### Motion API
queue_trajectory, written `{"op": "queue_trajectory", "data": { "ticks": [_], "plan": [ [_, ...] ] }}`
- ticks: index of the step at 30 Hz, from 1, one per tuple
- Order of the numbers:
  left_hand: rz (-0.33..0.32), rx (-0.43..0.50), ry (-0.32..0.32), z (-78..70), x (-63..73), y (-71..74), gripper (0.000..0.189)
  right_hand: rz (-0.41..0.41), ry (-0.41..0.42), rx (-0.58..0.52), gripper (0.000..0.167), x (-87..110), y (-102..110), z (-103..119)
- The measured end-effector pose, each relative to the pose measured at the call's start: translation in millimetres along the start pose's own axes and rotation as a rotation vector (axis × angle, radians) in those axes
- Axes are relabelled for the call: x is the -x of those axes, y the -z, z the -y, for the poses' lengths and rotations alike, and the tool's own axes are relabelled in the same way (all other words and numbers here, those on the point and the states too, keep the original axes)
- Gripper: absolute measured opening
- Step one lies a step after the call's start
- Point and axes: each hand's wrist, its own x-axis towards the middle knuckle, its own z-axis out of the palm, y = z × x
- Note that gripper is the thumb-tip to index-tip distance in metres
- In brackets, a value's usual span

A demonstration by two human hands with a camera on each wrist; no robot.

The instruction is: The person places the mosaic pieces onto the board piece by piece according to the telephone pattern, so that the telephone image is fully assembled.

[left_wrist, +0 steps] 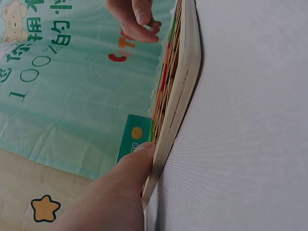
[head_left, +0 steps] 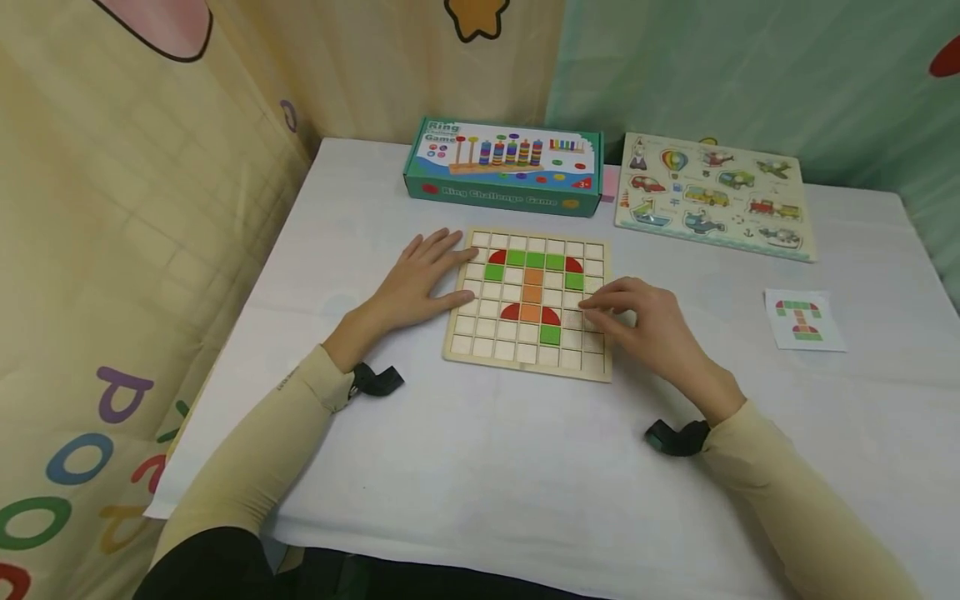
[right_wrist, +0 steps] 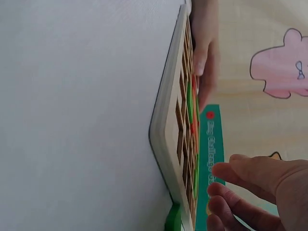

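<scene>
A wooden grid board (head_left: 529, 363) lies on the table, its cells holding flat coloured pieces. A row of green squares (head_left: 536, 259) runs between two red quarter-round pieces near the top, an orange column (head_left: 532, 294) stands below, and a lower green square (head_left: 550, 335) sits under a red piece. My left hand (head_left: 415, 279) is spread at the board's left edge, thumb and fingertips resting on the rim. Over the right side hovers my right hand (head_left: 648, 321), thumb and fingers apart in the right wrist view with nothing between them. A green piece (right_wrist: 173, 219) is beside the board there.
A picture card (head_left: 806, 321) with a similar coloured figure lies at the right. Behind the board stand a green Ring Challenge Game box (head_left: 502, 167) and a vehicle puzzle board (head_left: 716, 196). Something pink (head_left: 611, 182) shows between them. A white cloth (head_left: 450, 467) covers the table.
</scene>
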Motion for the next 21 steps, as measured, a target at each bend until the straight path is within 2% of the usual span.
{"op": "queue_trajectory", "data": {
  "ticks": [6,11,16,21],
  "plan": [
    [0.001,0.013,-0.002,0.5,-0.3,-1.0,0.075,-0.033,-0.073,0.072,0.018,27.2,20.5,-14.4],
    [0.002,0.018,0.002,1.1,-0.3,-2.1,0.075,-0.009,-0.116,0.115,0.023,43.5,24.8,-21.7],
    [0.0,0.007,0.004,0.0,-0.3,-1.4,0.075,0.021,-0.14,0.124,0.033,51.9,25.1,-23.9],
    [0.001,0.003,0.008,-0.4,0.4,-0.1,0.075,0.014,-0.143,0.114,0.034,53.1,25.1,-23.7]
  ]
}}
